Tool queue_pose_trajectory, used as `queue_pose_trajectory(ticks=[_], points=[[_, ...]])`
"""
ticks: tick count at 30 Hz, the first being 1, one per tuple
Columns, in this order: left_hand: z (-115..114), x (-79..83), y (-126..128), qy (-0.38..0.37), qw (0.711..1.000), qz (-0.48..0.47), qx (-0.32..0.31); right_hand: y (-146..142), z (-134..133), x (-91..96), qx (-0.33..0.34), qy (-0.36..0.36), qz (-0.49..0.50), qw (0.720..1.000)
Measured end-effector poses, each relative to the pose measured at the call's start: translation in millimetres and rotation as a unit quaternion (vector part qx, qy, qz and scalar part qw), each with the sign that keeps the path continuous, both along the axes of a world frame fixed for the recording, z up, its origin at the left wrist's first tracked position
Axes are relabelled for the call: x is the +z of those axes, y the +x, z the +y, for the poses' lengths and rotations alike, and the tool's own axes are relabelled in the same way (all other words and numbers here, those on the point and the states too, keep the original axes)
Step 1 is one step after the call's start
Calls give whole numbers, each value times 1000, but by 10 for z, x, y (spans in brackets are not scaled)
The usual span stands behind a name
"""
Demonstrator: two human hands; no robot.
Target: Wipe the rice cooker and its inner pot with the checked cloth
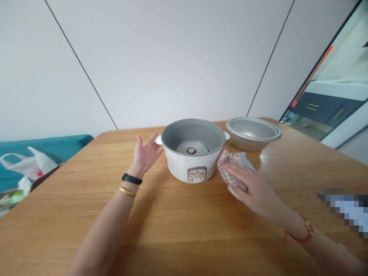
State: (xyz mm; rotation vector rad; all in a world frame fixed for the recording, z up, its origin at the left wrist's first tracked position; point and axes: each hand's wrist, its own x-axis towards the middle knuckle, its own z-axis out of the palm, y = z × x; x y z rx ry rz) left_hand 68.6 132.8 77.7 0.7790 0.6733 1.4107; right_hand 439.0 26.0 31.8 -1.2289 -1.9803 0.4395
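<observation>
A white rice cooker body (178,168) stands lidless on the wooden table, its grey inside and round centre plate showing. At its left side handle, my left hand (147,152) is held with palm turned up and fingers spread, holding nothing. My right hand (250,184) grips a patterned cloth (230,165), which is pressed against the right side of the cooker. Behind the cloth, to the right, sits the grey metal inner pot (250,143), apart from the cooker.
The wooden table (172,222) reaches back to a pale panelled wall (178,61). A blurred-out flat object (347,207) lies at the right edge. On the left, a white plastic bag (31,163) rests by a teal sofa (71,143). A doorway opens at far right.
</observation>
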Motion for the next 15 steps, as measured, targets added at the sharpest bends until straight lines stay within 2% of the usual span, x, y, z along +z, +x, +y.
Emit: queue_pose_trajectory(ticks=[1, 2, 3, 4, 5, 6, 8, 9, 10, 12, 15], points=[[-95, 21, -18, 6, 999, -27, -21, 72, -28, -19, 49, -69, -28, 996], [-178, 45, -31, 11, 998, -52, -39, 159, 1, -35, 64, -143, -20, 988], [-247, 68, -37, 15, 996, -72, -54, 270, 91, -40, 47, -207, 23, 977], [-301, 90, -36, 16, 994, -85, -63, 404, 238, -28, -8, -260, 100, 960], [-342, 109, -31, 15, 993, -92, -66, 559, 430, 5, -95, -267, 209, 936], [-372, 125, -20, 12, 993, -95, -66, 723, 650, 58, -166, -235, 322, 902], [-409, 145, 11, 3, 993, -99, -62, 1025, 1087, 203, -215, -214, 486, 820], [-420, 148, 29, 0, 993, -102, -59, 1136, 1271, 279, -255, -229, 527, 778], [-429, 147, 47, -1, 993, -107, -56, 1210, 1418, 348, -288, -233, 547, 750], [-442, 136, 79, 3, 991, -120, -51, 1242, 1603, 457, -329, -233, 556, 727], [-449, 104, 104, 9, 989, -142, -48, 1128, 1715, 601, -340, -181, 548, 742]])
